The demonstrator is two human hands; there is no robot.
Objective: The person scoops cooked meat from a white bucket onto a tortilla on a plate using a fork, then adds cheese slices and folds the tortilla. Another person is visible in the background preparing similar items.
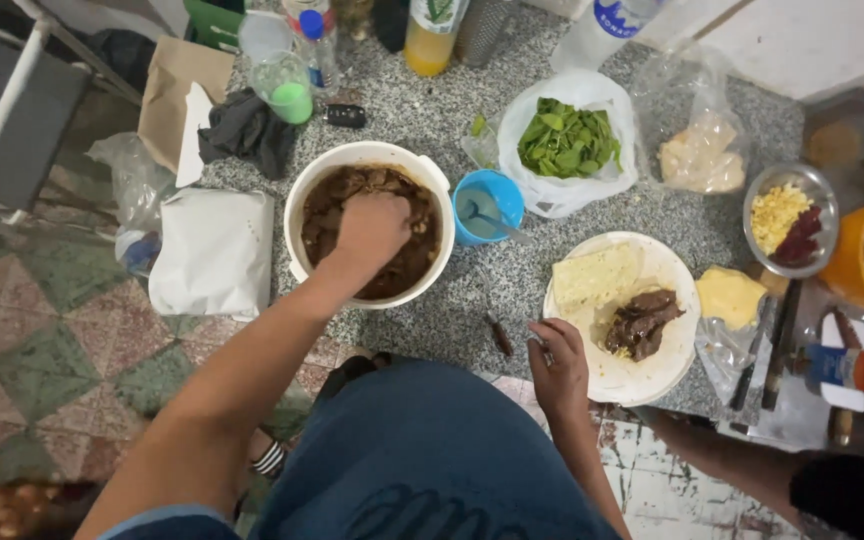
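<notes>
While the head camera looks down on the speckled grey stone counter [432, 120], the left hand [372, 228] is sunk, fingers curled, into dark brown meat pieces [402, 265] filling the round white bucket [297, 215]; whether it grips any cannot be told. At four o'clock from the bucket, a white plate [667, 375] already carries a few meat chunks [642, 322] beside a pale flatbread [597, 275]. The right hand [558, 370], at the plate's nine o'clock rim, pinches a small metal utensil [542, 350]. Judging by the full bucket, most meat remains unserved.
</notes>
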